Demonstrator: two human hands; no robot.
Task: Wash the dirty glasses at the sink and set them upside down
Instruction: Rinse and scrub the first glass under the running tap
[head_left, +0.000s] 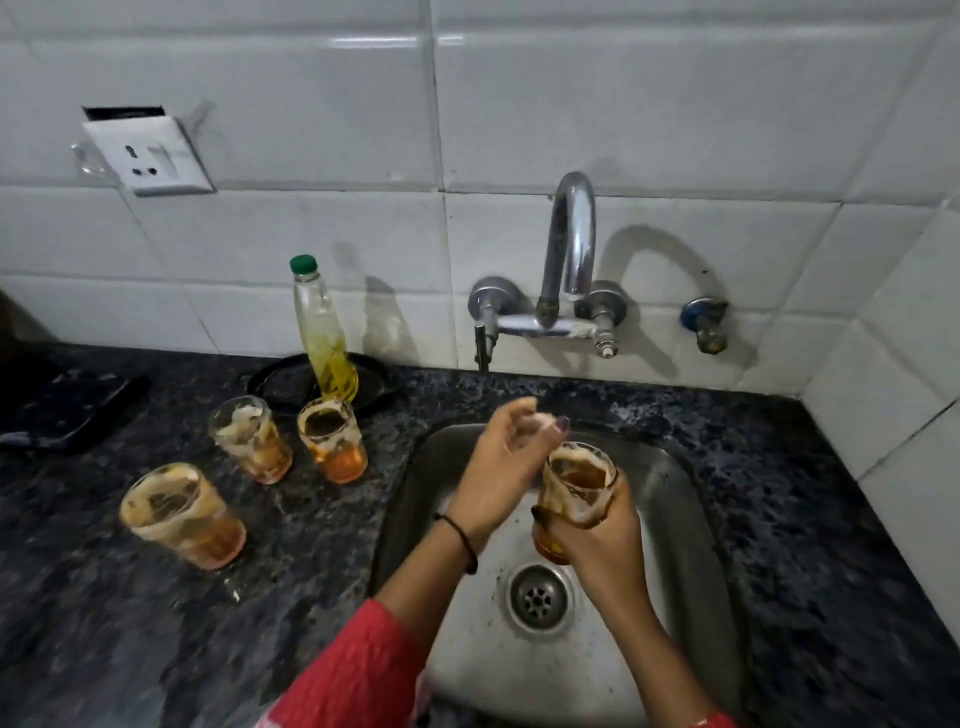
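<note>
Tilting glass (576, 493) mouth-up in right hand (597, 540)

Lighting: dim, frontal; hard shadows behind tap (569, 260) and bottle (322, 332). Tile glare, top centre. Edges bowed, corners dark; left hand (506, 467) motion-blurred.

sink (670, 499): dull steel | tap (571, 234): shiny chrome | counter (104, 623): speckled polished stone | wall tiles (311, 104): glossy white | glasses (182, 514): clear glass

Glass base (550, 543) behind right hand (597, 540)
</note>
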